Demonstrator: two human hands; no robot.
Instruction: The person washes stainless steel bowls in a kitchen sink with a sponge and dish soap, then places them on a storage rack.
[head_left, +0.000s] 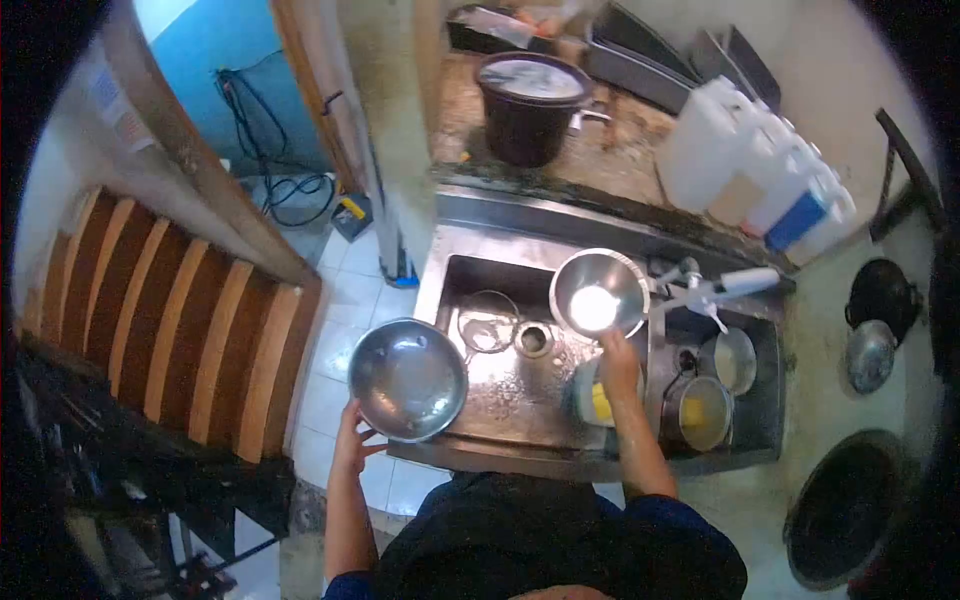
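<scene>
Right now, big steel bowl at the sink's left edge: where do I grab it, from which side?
Take the big steel bowl by its rim, from the near left, where the left hand holds it. It has smooth walls and no handle, so the rim is the only hold. Its right side hangs over the sink, near the small steel bowl in the right hand.

Both arms reach forward from the torso, bare from the short dark sleeves down. The left forearm runs straight ahead. The left hand [352,432] is just off the front left corner of the surface [500,455], its wrist bent a little. Its fingers [372,437] are curled in a grip, and two of them show, pointing right. The right forearm crosses the surface's front edge. The right hand [618,362] is lifted over its middle, back toward the camera, fingers closed in a grip.
</scene>
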